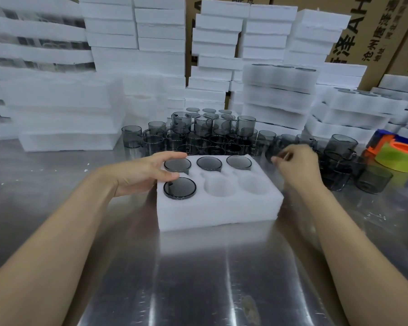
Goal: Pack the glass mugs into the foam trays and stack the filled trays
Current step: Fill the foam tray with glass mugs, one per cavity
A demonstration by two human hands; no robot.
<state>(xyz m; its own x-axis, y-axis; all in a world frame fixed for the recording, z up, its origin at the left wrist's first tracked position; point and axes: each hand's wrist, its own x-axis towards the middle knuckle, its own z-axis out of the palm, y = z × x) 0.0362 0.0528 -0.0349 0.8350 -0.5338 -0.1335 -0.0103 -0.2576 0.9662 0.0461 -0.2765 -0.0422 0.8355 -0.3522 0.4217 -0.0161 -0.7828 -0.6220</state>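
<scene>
- Tray flat on table, centre of view.
- In tray: four packed mugs, filling back row and front-left pocket; other two front pockets bare foam.
- Left hand at tray's left edge, fingers straight and relaxed, thumb touching foam beside front-left mug.
- Right hand just right of tray, fingers curled round a blurred mug.
- Loose mugs crowded behind tray; stacked trays further back; tape dispenser far right.

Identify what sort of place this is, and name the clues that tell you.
Probably a warehouse packing station: stacked foam trays, printed cardboard cartons behind them, and dozens of grey glass mugs on a steel table.
</scene>
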